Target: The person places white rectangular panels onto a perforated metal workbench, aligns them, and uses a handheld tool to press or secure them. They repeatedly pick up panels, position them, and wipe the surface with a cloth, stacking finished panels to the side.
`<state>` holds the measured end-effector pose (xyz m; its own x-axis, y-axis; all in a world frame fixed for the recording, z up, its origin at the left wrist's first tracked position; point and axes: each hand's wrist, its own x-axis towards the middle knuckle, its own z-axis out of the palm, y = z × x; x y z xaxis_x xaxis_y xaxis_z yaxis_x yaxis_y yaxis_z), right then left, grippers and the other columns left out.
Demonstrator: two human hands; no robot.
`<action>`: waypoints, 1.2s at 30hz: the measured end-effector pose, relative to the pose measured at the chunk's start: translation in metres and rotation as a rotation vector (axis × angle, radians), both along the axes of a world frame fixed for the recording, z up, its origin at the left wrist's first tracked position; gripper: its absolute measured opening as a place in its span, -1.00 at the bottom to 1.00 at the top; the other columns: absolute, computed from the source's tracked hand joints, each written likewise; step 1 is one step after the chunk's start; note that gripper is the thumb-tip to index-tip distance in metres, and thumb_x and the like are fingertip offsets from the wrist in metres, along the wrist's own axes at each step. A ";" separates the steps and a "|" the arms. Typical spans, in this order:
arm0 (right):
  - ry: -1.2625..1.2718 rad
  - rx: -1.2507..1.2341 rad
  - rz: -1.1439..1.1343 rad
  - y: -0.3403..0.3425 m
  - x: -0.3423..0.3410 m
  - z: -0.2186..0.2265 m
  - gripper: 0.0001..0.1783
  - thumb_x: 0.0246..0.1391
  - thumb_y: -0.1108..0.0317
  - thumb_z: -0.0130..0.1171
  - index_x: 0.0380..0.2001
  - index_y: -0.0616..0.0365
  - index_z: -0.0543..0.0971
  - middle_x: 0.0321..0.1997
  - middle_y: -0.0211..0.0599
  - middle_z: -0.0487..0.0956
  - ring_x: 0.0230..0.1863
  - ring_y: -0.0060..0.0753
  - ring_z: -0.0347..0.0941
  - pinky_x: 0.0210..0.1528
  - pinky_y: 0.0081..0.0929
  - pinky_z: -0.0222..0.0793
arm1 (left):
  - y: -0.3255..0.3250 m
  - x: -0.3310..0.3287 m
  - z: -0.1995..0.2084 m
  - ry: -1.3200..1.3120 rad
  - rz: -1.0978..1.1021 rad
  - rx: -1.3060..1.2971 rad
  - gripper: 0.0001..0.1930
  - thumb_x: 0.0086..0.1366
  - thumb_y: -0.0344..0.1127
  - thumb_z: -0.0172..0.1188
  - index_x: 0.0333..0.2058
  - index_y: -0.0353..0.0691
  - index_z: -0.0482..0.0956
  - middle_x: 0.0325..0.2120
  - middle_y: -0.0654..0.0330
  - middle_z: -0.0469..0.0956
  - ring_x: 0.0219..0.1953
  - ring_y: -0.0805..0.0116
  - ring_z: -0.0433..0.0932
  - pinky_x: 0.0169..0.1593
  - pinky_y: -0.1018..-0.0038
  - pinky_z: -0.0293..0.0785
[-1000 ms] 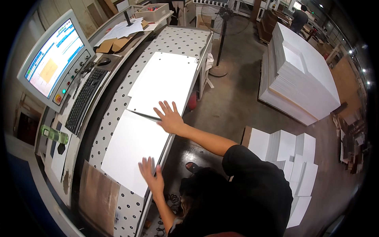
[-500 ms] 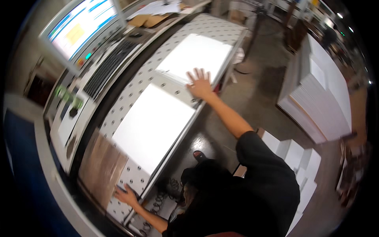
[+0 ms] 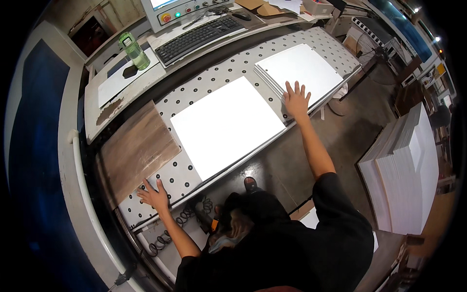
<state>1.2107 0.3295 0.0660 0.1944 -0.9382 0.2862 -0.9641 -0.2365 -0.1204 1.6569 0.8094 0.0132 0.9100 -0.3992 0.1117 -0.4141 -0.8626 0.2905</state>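
My left hand (image 3: 154,195) is open, fingers spread, at the near edge of the perforated table (image 3: 185,173), beside a brown, wood-like board (image 3: 138,151). My right hand (image 3: 296,100) is also open. Its fingers lie over the near left corner of a stack of white panels (image 3: 301,70); whether they press on it I cannot tell. Between the two hands a single white panel (image 3: 226,126) lies flat on the table. Neither hand holds anything.
Behind the table, a ledge carries a black keyboard (image 3: 199,39), a mouse (image 3: 242,15), a green bottle (image 3: 134,52) and a control panel (image 3: 182,12) with buttons. Tall stacked white sheets (image 3: 396,170) stand on the floor at right. A coiled hose (image 3: 187,214) hangs below the table.
My view has turned, so the table runs more sideways and the monitor is mostly out of the picture. Both hands stay open, the left by the brown board, the right by the stack.
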 end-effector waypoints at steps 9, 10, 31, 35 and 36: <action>0.052 0.015 0.041 -0.019 0.006 0.001 -0.40 0.38 -0.02 -0.10 0.44 -0.30 0.29 0.54 -0.05 0.19 0.54 0.29 0.00 0.46 0.46 -0.15 | -0.024 0.035 -0.001 -0.007 -0.050 0.088 -0.05 0.28 0.47 0.06 0.48 0.04 0.14 0.41 -0.53 -0.10 0.46 -0.55 -0.15 0.47 -0.24 -0.33; 0.091 0.009 0.042 -0.023 0.008 0.000 -0.39 0.36 -0.02 -0.08 0.44 -0.28 0.29 0.53 -0.05 0.21 0.54 0.30 0.00 0.45 0.48 -0.11 | -0.020 0.040 -0.006 -0.043 -0.048 0.084 -0.05 0.27 0.48 0.05 0.48 0.04 0.14 0.40 -0.54 -0.09 0.46 -0.55 -0.14 0.47 -0.24 -0.32; -0.328 0.033 0.275 0.093 0.090 -0.019 -0.38 0.18 0.17 0.20 0.29 0.12 0.47 0.38 0.38 0.30 0.41 0.34 0.19 0.41 0.10 0.12 | 0.056 0.148 0.014 0.061 0.092 0.079 0.18 0.04 0.68 0.09 0.46 -0.04 0.18 0.44 -0.43 -0.08 0.48 -0.49 -0.14 0.52 -0.07 -0.28; -0.244 0.059 0.214 0.091 0.096 -0.019 -0.36 0.15 0.11 0.22 0.29 0.06 0.49 0.39 0.33 0.31 0.41 0.35 0.17 0.39 0.18 0.12 | 0.074 0.163 0.017 0.053 0.095 0.089 0.17 0.01 0.66 0.14 0.44 -0.02 0.23 0.42 -0.42 0.01 0.45 -0.45 0.01 0.51 -0.05 -0.17; -0.216 0.072 0.187 0.095 0.099 -0.017 -0.35 0.14 0.09 0.23 0.29 0.04 0.49 0.39 0.31 0.31 0.41 0.35 0.17 0.38 0.20 0.12 | 0.078 0.166 0.020 0.061 0.093 0.090 0.17 0.00 0.66 0.15 0.44 -0.03 0.23 0.41 -0.42 0.02 0.45 -0.44 0.04 0.51 -0.05 -0.15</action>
